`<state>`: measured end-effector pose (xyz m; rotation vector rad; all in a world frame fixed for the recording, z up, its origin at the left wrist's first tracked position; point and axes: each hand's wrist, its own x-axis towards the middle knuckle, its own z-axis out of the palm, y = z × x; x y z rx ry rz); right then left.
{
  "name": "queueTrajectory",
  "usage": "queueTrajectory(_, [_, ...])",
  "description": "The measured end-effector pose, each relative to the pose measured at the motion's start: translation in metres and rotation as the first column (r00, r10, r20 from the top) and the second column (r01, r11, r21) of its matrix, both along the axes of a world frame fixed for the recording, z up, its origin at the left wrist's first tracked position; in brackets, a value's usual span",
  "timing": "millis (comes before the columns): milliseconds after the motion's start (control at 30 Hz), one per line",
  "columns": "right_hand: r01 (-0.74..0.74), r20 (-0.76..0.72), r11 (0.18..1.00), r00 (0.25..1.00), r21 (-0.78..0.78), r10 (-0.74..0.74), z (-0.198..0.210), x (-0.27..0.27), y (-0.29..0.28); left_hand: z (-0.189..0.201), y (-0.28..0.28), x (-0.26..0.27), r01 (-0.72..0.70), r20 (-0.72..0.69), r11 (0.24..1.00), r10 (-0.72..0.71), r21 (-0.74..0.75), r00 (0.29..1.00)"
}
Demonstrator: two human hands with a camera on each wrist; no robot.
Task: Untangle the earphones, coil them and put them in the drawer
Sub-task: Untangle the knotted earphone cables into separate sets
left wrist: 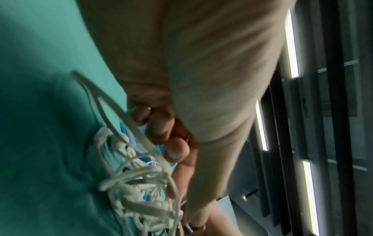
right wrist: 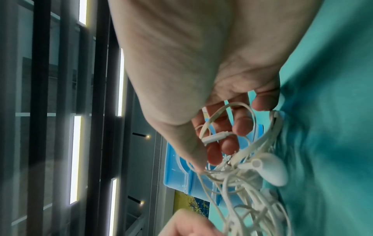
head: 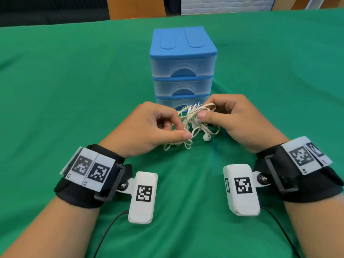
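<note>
A knotted bundle of white earphones (head: 193, 121) hangs between both hands, just above the green cloth, in front of the blue drawer unit (head: 183, 67). My left hand (head: 183, 130) pinches strands on the bundle's left side with thumb and curled fingers. My right hand (head: 202, 113) pinches the upper right of the tangle. One earbud (head: 207, 137) dangles below, and loose loops (head: 176, 146) lie on the cloth. The right wrist view shows the earbud (right wrist: 270, 169) and the inline remote (right wrist: 216, 137) against the fingers (right wrist: 242, 127). The left wrist view shows the tangle (left wrist: 141, 183) beside the curled fingers (left wrist: 175, 151).
The drawer unit has three clear drawers, all closed; the bottom one (head: 183, 103) sits right behind the hands. Green cloth (head: 74, 90) covers the whole table. A brown chair back (head: 135, 7) stands beyond the far edge. Black cables (head: 109, 231) trail from the wrist cameras.
</note>
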<state>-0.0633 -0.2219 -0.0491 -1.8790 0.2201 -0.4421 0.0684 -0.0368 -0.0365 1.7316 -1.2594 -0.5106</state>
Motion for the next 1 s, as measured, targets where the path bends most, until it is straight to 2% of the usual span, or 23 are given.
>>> queueTrajectory(200, [-0.012,0.004,1.000,1.000,0.005,0.012,-0.001,0.001,0.003,-0.005,0.001,0.005,-0.050,0.093,0.986,0.035,0.159,0.995])
queueTrajectory(333, [0.003,-0.003,1.000,1.000,0.008,-0.003,-0.002,0.002,0.003,-0.006,0.001,0.007,-0.061,0.183,0.980,0.026,0.189,0.983])
queueTrajectory(467, [0.065,0.024,0.998,0.998,-0.016,-0.065,-0.001,0.001,0.001,-0.008,0.001,0.008,-0.046,0.125,0.997,0.038,0.061,0.991])
queueTrajectory(567, [0.131,0.147,0.991,0.981,-0.031,-0.125,0.006,-0.001,0.002,-0.007,0.000,0.008,-0.050,0.115,0.998,0.055,-0.046,0.992])
queueTrajectory(667, [0.128,0.233,0.988,0.967,-0.082,-0.106,0.013,-0.003,0.006,-0.005,-0.001,0.007,-0.060,0.105,0.991,0.072,-0.117,0.992])
queueTrajectory(833, [0.045,0.131,0.959,0.991,-0.280,-0.009,0.012,-0.004,0.012,-0.003,-0.004,0.003,-0.070,-0.015,0.976,0.069,-0.205,0.998])
queueTrajectory(1000, [0.035,0.032,0.939,0.999,-0.342,-0.026,0.011,-0.003,0.015,0.000,-0.007,-0.003,-0.073,-0.059,0.964,0.059,-0.257,0.997])
